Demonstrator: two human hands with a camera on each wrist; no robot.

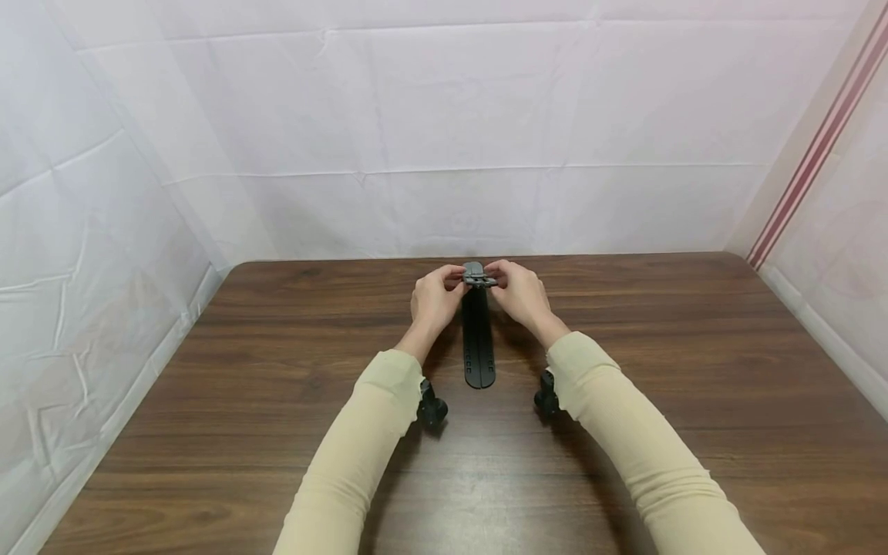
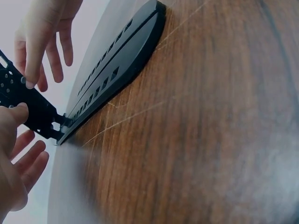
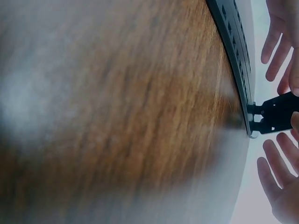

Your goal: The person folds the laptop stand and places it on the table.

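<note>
A long black folding stand (image 1: 479, 347) lies flat on the brown wooden table (image 1: 277, 401), pointing away from me. At its far end a small perforated hinged plate (image 1: 477, 276) is raised off the table. My left hand (image 1: 454, 277) pinches the plate's left side and my right hand (image 1: 496, 274) pinches its right side. The left wrist view shows the stand (image 2: 117, 65), the plate (image 2: 28, 105), my left hand (image 2: 16, 140) with its thumb on the plate, and my right hand (image 2: 44, 37). In the right wrist view the plate (image 3: 280, 112) sticks out beyond the stand (image 3: 236, 51).
White sheeting (image 1: 444, 139) walls the table at the back and on both sides. A striped band (image 1: 812, 154) runs up the right corner. Black wrist cameras (image 1: 432, 408) hang under both sleeves just above the tabletop.
</note>
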